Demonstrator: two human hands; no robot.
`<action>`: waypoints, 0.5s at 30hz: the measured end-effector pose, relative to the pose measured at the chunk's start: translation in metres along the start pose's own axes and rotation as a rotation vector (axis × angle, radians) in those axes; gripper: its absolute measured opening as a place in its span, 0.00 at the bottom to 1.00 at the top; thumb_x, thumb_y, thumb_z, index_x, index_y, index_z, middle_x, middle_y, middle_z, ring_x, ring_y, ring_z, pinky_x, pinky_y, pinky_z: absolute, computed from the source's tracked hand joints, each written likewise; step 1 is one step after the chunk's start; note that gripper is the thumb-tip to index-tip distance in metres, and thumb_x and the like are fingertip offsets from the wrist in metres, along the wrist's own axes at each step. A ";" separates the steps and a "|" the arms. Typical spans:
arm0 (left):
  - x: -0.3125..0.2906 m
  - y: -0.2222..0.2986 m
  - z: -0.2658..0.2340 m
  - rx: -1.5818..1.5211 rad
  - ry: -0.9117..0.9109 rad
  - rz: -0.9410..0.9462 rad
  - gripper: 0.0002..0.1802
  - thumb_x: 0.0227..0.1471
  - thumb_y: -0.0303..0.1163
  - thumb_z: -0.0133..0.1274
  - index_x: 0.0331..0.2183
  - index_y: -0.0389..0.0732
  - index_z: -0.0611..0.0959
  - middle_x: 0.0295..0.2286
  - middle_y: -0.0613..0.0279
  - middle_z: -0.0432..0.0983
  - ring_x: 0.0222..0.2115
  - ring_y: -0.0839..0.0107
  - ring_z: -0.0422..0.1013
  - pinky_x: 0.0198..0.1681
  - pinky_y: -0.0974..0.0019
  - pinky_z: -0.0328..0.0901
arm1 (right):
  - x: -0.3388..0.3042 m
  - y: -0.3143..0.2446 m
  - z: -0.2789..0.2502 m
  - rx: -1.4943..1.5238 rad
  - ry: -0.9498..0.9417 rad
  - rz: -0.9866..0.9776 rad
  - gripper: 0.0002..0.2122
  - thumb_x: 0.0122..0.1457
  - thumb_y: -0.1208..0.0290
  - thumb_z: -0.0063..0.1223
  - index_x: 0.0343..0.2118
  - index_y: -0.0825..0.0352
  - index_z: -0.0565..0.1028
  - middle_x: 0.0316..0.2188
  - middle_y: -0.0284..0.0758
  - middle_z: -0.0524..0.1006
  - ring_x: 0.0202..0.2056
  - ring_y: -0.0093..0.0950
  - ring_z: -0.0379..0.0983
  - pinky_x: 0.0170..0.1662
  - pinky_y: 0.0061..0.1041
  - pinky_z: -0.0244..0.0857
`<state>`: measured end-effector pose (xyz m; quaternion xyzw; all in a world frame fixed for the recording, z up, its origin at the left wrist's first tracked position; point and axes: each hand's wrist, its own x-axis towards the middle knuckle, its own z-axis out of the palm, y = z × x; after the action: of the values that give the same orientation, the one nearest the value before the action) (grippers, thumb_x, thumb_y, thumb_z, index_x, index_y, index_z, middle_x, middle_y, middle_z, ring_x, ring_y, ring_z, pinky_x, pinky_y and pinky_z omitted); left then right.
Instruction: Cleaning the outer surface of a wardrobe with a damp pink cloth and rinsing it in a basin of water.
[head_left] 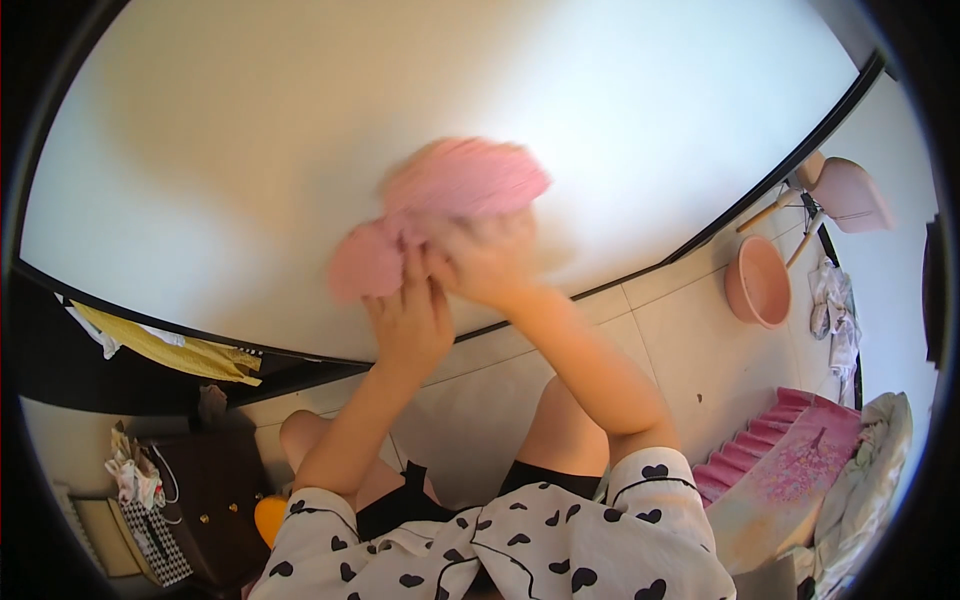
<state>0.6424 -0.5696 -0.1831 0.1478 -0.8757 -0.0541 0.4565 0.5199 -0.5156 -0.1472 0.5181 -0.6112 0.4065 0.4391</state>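
Both hands held a blurry pink cloth [455, 200] over the white table [250, 150]; left hand [410, 320], right hand [490, 265] gripping it.

A lived-in home room: pale floor tiles [690, 330] below the raised hands, a pink plastic basin [757, 282] and a chair [845, 192] off to their right, a pink patterned blanket [790, 470] lower right, bags [205, 505] lower left.

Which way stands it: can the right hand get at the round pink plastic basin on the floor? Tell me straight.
Probably not as things stand: the right hand is busy on the blurred pink cloth at the white table, and the round pink plastic basin sits well off to the right.
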 end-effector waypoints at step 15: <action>-0.044 -0.001 0.010 0.100 -0.498 0.119 0.27 0.42 0.27 0.50 0.48 0.33 0.73 0.45 0.55 0.70 0.48 0.58 0.63 0.52 0.51 0.56 | -0.089 0.009 -0.005 0.025 -0.196 0.343 0.17 0.49 0.73 0.51 0.43 0.70 0.70 0.41 0.47 0.66 0.42 0.47 0.60 0.45 0.45 0.56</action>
<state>0.6585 -0.5571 -0.2237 0.1008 -0.9698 -0.0184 0.2213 0.5188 -0.4854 -0.2313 0.4487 -0.7254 0.4305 0.2951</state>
